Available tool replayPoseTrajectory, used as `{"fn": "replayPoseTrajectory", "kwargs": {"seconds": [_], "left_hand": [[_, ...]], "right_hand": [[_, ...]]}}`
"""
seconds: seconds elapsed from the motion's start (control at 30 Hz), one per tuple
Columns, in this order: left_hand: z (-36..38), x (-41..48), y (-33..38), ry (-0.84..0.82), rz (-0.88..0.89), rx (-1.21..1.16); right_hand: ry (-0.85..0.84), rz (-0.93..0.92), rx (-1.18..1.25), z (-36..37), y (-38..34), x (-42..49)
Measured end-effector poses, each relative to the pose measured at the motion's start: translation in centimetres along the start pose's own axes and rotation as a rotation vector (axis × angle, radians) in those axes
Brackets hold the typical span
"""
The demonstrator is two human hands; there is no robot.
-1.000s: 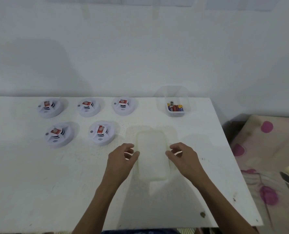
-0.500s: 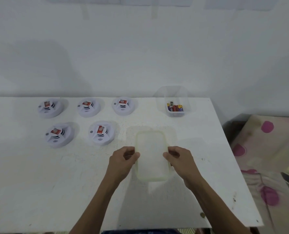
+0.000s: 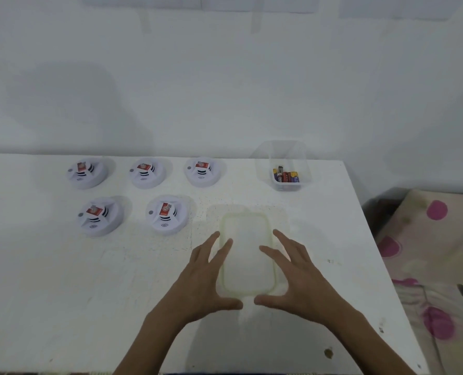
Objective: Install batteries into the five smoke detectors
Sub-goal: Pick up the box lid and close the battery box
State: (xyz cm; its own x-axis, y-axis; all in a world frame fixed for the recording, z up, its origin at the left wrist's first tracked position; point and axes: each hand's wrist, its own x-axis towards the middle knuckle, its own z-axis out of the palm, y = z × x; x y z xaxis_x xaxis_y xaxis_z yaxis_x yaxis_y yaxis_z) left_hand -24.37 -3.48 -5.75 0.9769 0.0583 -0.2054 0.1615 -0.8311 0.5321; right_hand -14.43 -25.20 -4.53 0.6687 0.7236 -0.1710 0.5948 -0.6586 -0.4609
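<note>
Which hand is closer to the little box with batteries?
Right. The box sits straight beyond the right hand; the left hand is farther off, across the lid.

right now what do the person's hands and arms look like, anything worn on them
Both are bare. The left hand and right hand have no gloves and no rings that I can see. The left forearm and right forearm show no sleeve, watch or bracelet down to the frame's lower edge.
</note>
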Motion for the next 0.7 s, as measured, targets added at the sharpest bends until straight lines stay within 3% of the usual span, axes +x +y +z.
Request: {"fn": "replayPoseTrajectory", "kwargs": {"seconds": [0.13, 0.47, 0.7], "left_hand": [[-0.6, 0.7, 0.0, 0.019, 0.045, 0.082], [-2.3, 8.7, -0.9, 0.190, 0.127, 0.278], [-4.6, 15.2, -1.3, 0.223, 0.131, 0.247]], "right_hand": [[-0.020, -0.044, -0.105, -0.6, 0.7, 0.5], [0.192, -0.060, -0.252, -1.8, 2.7, 7.5], [0.211, -0.026, -0.324, -4.9, 3.5, 13.5]]}}
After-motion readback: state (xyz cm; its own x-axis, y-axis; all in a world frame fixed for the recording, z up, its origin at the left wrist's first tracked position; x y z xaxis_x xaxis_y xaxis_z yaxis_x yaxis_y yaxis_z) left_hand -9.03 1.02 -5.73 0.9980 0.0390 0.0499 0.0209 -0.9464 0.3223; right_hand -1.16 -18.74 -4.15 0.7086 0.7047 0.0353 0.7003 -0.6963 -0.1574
